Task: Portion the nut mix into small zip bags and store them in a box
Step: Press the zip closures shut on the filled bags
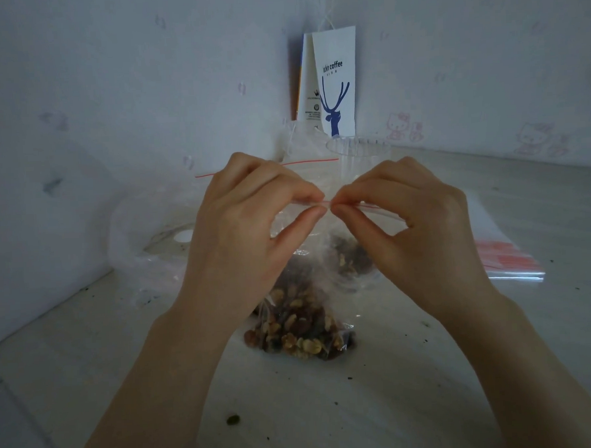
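Left hand (249, 226) and right hand (414, 224) both pinch red zip strip (327, 203) of small zip bag (302, 257), thumbs and forefingers clamped mid-seal. Bag stands on table, nut mix (299, 329) in bottom. Looks like one portion filled, sealing underway. Stack of empty bags (508, 257) at right unfilled. No box in sight.
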